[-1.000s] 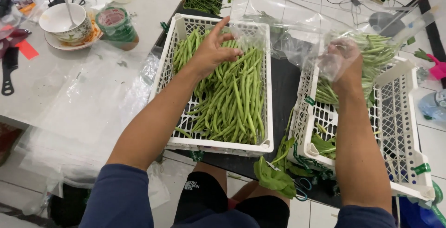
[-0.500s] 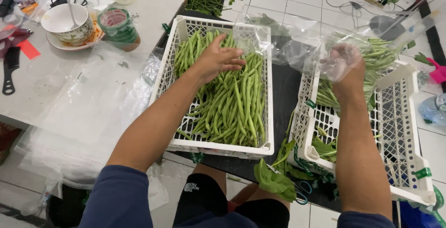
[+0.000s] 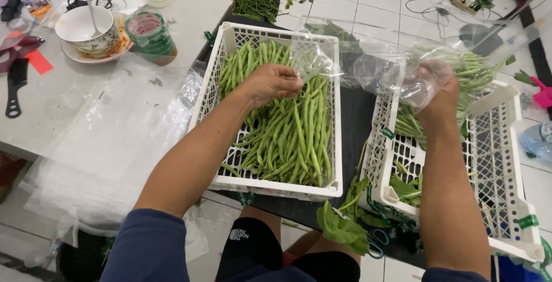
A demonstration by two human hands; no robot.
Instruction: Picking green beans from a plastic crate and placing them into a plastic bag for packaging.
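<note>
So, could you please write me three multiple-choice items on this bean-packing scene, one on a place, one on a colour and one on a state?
1. Where does the left hand rest?
A. On the green beans in the left white crate
B. On the bowl
C. On the floor tiles

2. What colour is the roll of tape beside the bowl?
A. Red
B. Green
C. Yellow

3. What is the state of the right hand?
A. Empty and flat on the table
B. Gripping a clear plastic bag with beans in it
C. Holding scissors

Answers:
1. A, as the fingers are closed on the beans inside that crate.
2. B, as the roll on the table shows green sides.
3. B, as the hand is raised over the right crate, wrapped in the clear film with beans showing through it.
</note>
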